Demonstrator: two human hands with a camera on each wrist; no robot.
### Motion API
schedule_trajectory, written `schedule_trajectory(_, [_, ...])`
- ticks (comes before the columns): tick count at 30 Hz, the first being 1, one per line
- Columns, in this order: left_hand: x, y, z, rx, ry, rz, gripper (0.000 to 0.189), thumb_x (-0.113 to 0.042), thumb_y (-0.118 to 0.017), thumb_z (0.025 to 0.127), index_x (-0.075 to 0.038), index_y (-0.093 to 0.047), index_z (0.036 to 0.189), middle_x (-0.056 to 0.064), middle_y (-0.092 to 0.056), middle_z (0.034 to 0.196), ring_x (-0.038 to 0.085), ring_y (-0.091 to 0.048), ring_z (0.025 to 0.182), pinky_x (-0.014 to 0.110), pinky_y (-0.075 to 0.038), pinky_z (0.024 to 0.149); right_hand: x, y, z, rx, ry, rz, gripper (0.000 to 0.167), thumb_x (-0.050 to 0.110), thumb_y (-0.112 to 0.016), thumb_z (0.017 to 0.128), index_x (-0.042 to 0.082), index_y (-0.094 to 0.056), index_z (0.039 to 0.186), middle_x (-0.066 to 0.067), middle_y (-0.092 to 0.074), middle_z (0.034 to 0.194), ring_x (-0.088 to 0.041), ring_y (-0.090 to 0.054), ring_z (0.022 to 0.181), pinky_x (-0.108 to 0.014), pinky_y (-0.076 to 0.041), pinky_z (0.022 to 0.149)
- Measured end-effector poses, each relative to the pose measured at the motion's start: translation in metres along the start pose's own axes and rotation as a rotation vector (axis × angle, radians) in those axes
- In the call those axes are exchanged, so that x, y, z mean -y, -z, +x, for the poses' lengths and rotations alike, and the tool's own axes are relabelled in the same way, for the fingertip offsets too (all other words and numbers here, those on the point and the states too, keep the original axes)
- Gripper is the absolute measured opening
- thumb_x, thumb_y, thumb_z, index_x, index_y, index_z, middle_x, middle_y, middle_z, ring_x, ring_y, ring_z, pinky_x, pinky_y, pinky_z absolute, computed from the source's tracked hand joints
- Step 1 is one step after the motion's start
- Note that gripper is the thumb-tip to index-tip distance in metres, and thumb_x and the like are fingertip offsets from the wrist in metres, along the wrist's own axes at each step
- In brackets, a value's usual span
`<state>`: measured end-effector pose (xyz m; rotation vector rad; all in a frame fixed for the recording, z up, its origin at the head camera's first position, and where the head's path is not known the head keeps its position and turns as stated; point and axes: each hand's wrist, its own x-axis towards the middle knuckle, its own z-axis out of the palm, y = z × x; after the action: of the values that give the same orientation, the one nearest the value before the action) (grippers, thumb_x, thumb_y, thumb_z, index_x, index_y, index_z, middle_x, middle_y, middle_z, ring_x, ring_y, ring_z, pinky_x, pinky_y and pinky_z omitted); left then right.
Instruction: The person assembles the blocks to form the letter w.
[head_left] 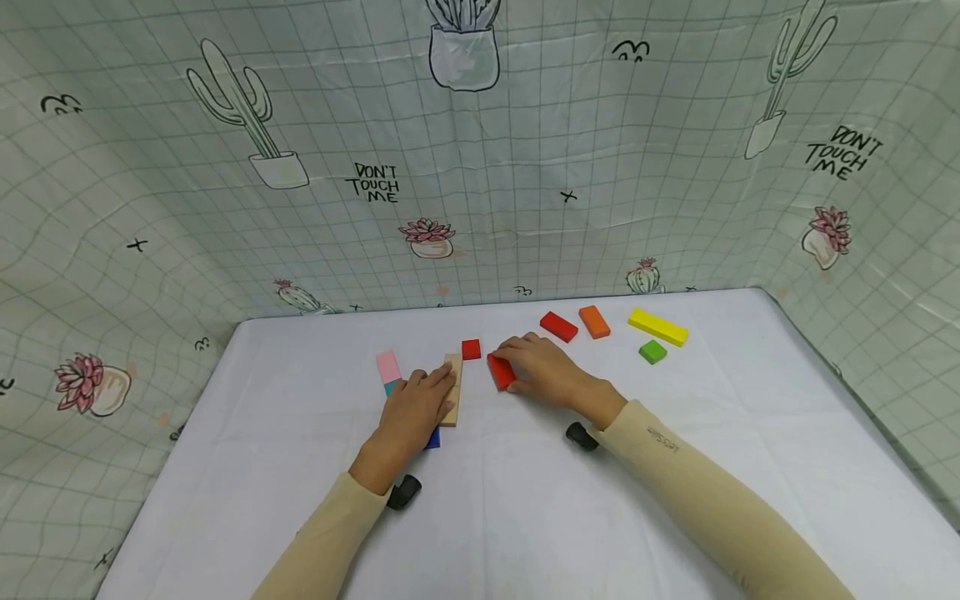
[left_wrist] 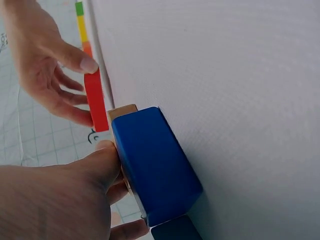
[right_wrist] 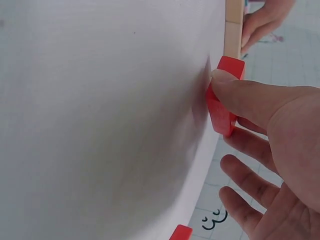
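My right hand [head_left: 543, 367] pinches a red block [head_left: 501, 372] between thumb and fingers; in the right wrist view the thumb lies on that block's near face and the outer fingers spread away. My left hand [head_left: 412, 408] rests its fingers and thumb against pale wooden blocks [head_left: 450, 420], set end to end in a strip. Beside that strip, partly hidden under the left hand, is a blue block [left_wrist: 155, 165]. A pink block [head_left: 388, 367] and a teal block [head_left: 390, 387] adjoin beyond it. One small red block [head_left: 471, 349] sits at the strip's far end, between the hands.
At the back right lie another red block [head_left: 558, 326], an orange block [head_left: 595, 322], a long yellow block [head_left: 657, 327] and a green block [head_left: 652, 352]. A white cloth [head_left: 525, 517] covers the table. Behind it hangs a checked curtain [head_left: 510, 150] with cactus drawings.
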<state>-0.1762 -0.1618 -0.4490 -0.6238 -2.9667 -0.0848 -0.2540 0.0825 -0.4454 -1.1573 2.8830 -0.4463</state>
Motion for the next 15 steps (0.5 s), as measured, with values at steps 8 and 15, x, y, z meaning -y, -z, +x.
schedule_trajectory(8, [-0.0002, -0.0001, -0.0002, 0.005, 0.008, -0.004, 0.045, -0.027, -0.065, 0.106, -0.007, -0.064, 0.146, 0.01, -0.059, 0.154, 0.035, -0.061, 0.127, 0.05, -0.054, 0.096, 0.0018, -0.002, 0.0041, -0.005, 0.015, -0.008, 0.054, 0.014, -0.086, 0.091, 0.002, -0.066, 0.14, -0.012, -0.068, 0.138, -0.033, -0.061, 0.127, -0.046, -0.051, 0.109])
schedule_trajectory(15, [-0.0006, 0.0008, 0.0005, 0.005, 0.008, -0.011, 0.045, -0.027, -0.065, 0.106, -0.007, -0.064, 0.146, 0.01, -0.059, 0.154, 0.035, -0.061, 0.127, 0.05, -0.054, 0.096, 0.0021, -0.0041, 0.0072, 0.008, 0.013, -0.008, 0.053, 0.013, -0.085, 0.091, 0.001, -0.067, 0.14, -0.012, -0.068, 0.139, -0.033, -0.061, 0.126, -0.045, -0.052, 0.109])
